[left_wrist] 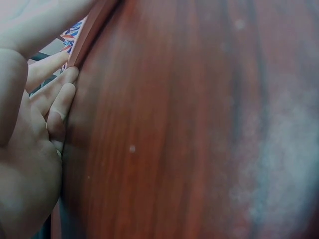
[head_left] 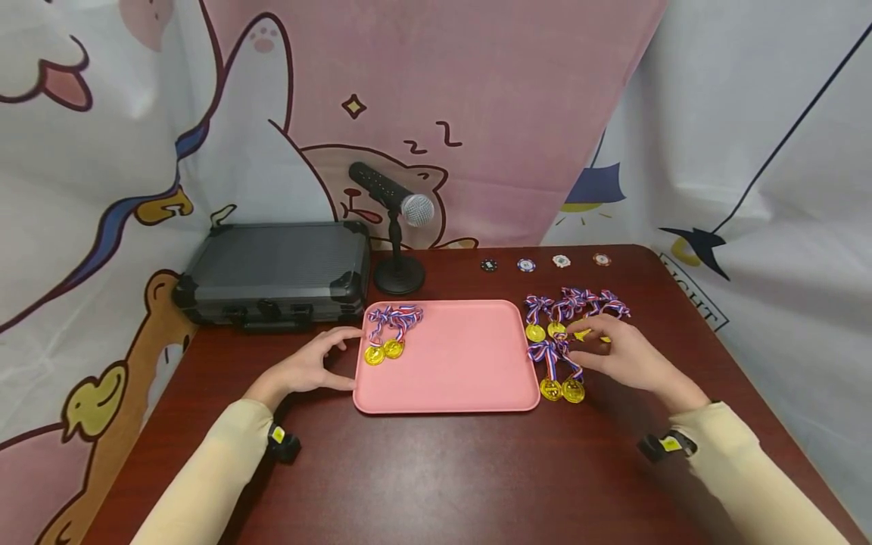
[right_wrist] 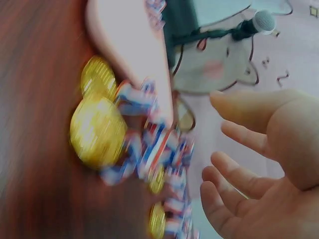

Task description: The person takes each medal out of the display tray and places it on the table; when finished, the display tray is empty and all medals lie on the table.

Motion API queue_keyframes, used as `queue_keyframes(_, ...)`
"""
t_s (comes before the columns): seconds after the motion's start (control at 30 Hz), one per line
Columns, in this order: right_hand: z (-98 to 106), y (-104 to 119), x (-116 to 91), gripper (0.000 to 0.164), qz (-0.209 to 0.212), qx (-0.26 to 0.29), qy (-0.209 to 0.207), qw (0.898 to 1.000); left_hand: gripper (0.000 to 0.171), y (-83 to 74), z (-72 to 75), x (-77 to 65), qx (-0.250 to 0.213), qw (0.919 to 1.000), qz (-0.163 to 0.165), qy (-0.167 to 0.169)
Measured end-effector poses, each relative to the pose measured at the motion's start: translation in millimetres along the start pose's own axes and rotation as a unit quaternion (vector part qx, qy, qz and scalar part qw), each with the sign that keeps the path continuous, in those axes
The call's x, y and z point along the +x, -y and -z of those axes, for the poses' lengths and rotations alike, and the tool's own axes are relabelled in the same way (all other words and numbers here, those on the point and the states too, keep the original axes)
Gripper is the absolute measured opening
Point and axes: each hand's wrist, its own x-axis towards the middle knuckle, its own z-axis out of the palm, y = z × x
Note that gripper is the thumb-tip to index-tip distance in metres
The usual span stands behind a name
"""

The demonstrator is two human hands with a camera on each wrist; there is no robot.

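A pink tray (head_left: 470,363) lies on the table, with two gold medals (head_left: 393,349) on striped ribbons in its upper left corner. My left hand (head_left: 306,367) is at the tray's left edge, thumb and fingers spread apart; the left wrist view shows its fingertips (left_wrist: 70,74) by the tray's rim (left_wrist: 89,32). Just right of the tray lie several more medals (head_left: 573,391) with red, white and blue ribbons. Over them is my right hand (head_left: 623,352), its thumb and fingers parted. Nothing sits between those fingers (right_wrist: 234,172) in the right wrist view, where the nearest medals look blurred.
A dark hard case (head_left: 279,265) stands at the back left. Beside it is a microphone (head_left: 388,189) on a round-based stand (head_left: 399,276). Several poker chips (head_left: 526,265) line the back of the wooden table (head_left: 436,477). Printed cloth (head_left: 531,113) hangs behind and at both sides.
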Motion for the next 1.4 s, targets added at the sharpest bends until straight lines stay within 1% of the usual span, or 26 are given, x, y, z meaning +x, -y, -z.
queue_keyframes(0.1, -6.4, 14.4, 17.3, 0.040, 0.002, 0.046, -0.006, 0.999, 0.093, -0.6, 1.1, -0.1, 0.000, 1.0000, 0.000, -0.001)
queue_keyframes(0.2, -17.5, 31.9, 36.0, 0.038, 0.019, 0.091, 0.003, 0.996, 0.093, -0.2, 1.7, 0.2, 0.000, 1.0000, -0.002, 0.000)
queue_keyframes(0.27, -26.2, 45.1, 47.8, 0.039, 0.031, 0.104, 0.014, 0.994, 0.092, -0.1, 1.1, 0.1, -0.003, 1.0000, 0.001, 0.002)
queue_keyframes(0.4, -50.4, 71.2, 70.3, 0.043, 0.050, 0.130, 0.054, 0.989, 0.092, -0.9, -0.5, -1.0, -0.011, 0.9999, 0.010, 0.005)
queue_keyframes(0.53, -82.4, 93.5, 89.9, 0.047, 0.070, 0.142, 0.105, 0.982, 0.092, 1.6, -0.8, -3.1, -0.009, 0.9999, 0.012, 0.004)
queue_keyframes(0.63, -105.7, 109.9, 101.7, 0.048, 0.082, 0.132, 0.133, 0.979, 0.092, 3.4, -1.2, -4.1, -0.006, 0.9999, 0.010, 0.004)
queue_keyframes(0.77, -131.4, 128.8, 117.3, 0.049, 0.085, 0.107, 0.145, 0.980, 0.092, 4.0, -1.2, -3.1, -0.006, 1.0000, 0.003, 0.001)
queue_keyframes(0.93, -151.5, 147.7, 132.4, 0.050, 0.073, 0.082, 0.133, 0.985, 0.092, 3.4, -0.3, 0.2, -0.004, 0.9999, -0.011, -0.002)
queue_keyframes(1.03, -159.8, 155.3, 137.6, 0.051, 0.066, 0.074, 0.126, 0.987, 0.091, 3.0, 0.2, 0.8, -0.003, 0.9999, -0.011, 0.000)
queue_keyframes(1.1, -165.4, 158.7, 140.4, 0.052, 0.066, 0.059, 0.119, 0.989, 0.091, 2.5, 0.8, 0.8, -0.002, 1.0000, -0.009, 0.001)
queue_keyframes(1.23, -177.3, 164.5, 144.8, 0.051, 0.064, 0.006, 0.100, 0.993, 0.092, 2.5, 1.3, 0.7, 0.000, 1.0000, -0.003, 0.001)
queue_keyframes(1.4, -189.6, 169.8, 145.7, 0.041, 0.044, -0.070, 0.079, 0.994, 0.093, 5.6, -0.1, 0.4, 0.001, 1.0000, 0.001, -0.003)
